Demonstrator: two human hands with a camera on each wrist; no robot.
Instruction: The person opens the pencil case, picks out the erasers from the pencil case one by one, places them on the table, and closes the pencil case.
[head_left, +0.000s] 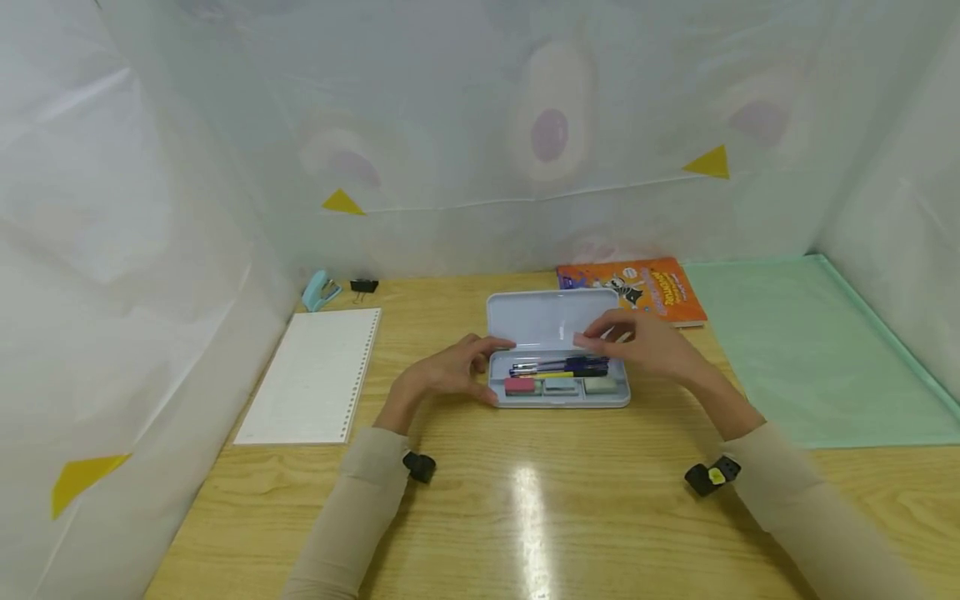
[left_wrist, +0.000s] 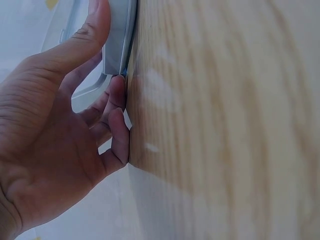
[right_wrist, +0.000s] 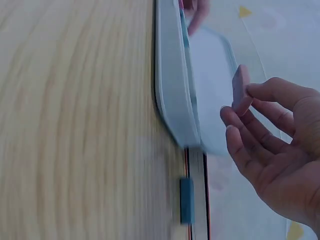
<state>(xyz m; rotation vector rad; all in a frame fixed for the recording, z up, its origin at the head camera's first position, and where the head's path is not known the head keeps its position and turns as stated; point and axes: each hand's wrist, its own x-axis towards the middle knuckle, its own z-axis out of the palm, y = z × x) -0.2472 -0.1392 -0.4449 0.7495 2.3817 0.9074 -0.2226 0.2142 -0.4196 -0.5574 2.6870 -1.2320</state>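
Paper [head_left: 309, 375], hole-punched down one edge, is laid flat on grained wood [head_left: 600, 492]. The left end of a case [head_left: 562, 404] is gripped by the left hand [head_left: 450, 367], thumb in front, fingers behind; it is best kept steady there. In the open case, smooth and round-cornered, slim pens [head_left: 562, 365] are set behind stubby blocks [head_left: 520, 386]. Over its right half, a pink block [right_wrist: 241, 91] is pinched by the right hand [head_left: 647, 343]; lightness is advised, lest the pens be knocked. By the lid [head_left: 525, 319], a square-edged book [head_left: 678, 292] is seen, then a pale green mat [head_left: 825, 358].
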